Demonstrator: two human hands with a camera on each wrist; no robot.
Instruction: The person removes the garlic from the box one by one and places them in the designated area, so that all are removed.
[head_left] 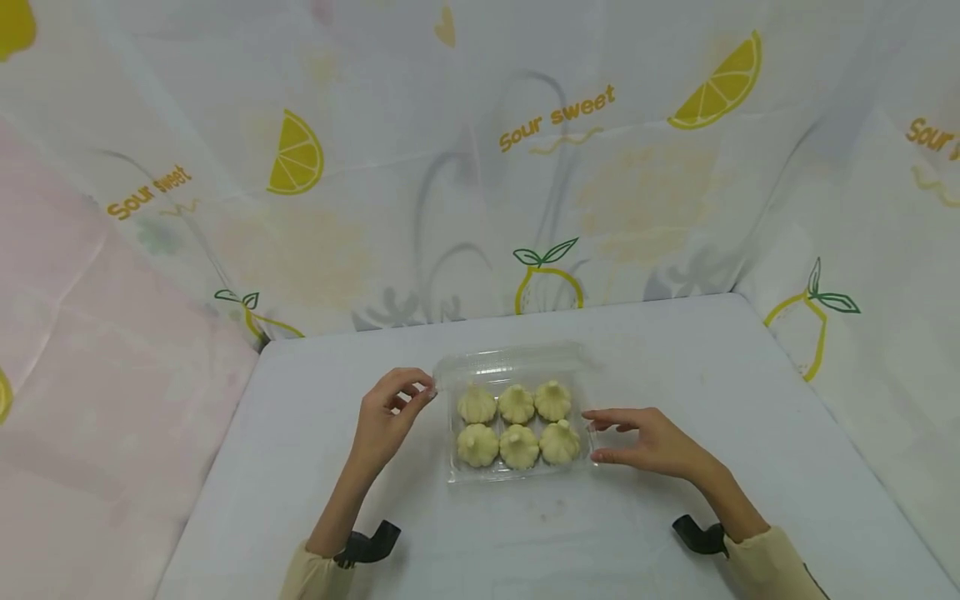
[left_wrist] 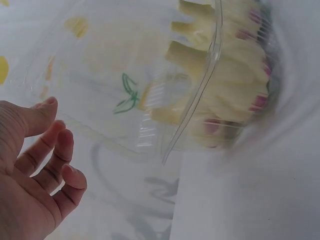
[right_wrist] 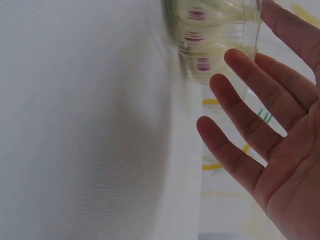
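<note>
In the head view, a clear plastic clamshell box (head_left: 487,477) sits on the table, holding several pale yellow garlic bulbs (head_left: 518,447) in rows. Its transparent lid (head_left: 510,360) stands raised at the far side. At the lid's left edge, my left hand (head_left: 386,421) pinches the plastic between thumb and fingertips; the left wrist view shows the lid (left_wrist: 115,55) rising beside that hand (left_wrist: 37,175). My right hand (head_left: 648,442) is at the box's right side, fingers extended. Purple marks show low on the garlic bulbs (right_wrist: 200,37) in the right wrist view, where the thumb reaches the rim.
A white cloth covers the table (head_left: 637,533). Behind it hangs a curtain (head_left: 420,208) printed with lemons and lettering, which continues down both sides. Black curved wrist mounts (head_left: 371,543) sit at each wrist.
</note>
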